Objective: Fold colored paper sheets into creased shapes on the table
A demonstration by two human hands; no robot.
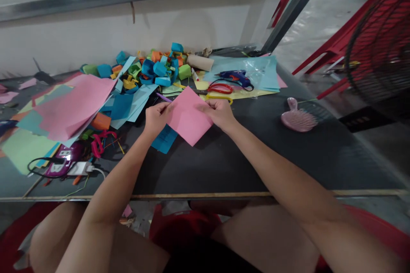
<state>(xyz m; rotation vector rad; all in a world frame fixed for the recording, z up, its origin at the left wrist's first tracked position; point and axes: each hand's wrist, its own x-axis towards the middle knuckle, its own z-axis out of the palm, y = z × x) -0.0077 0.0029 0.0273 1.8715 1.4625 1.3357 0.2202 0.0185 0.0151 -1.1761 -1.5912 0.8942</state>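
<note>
A square of pink paper (189,117) is held up over the dark table, turned so that one corner points toward me. My left hand (156,117) pinches its left corner between thumb and fingers. At the opposite corner, my right hand (221,113) grips the same sheet, with some fingers hidden behind it. Below the left hand lies a blue piece of paper (164,140). Just beyond the pink square are red-handled scissors (220,88), a yellow handle (221,99) and a purple pen (164,97).
Folded coloured paper pieces (160,68) are heaped by the wall. Pink sheets (77,102) and a purple device (65,158) with a cable lie left. A blue glue gun (237,77), cardboard tube (200,62) and pink hairbrush (297,119) are right, near a fan (381,47).
</note>
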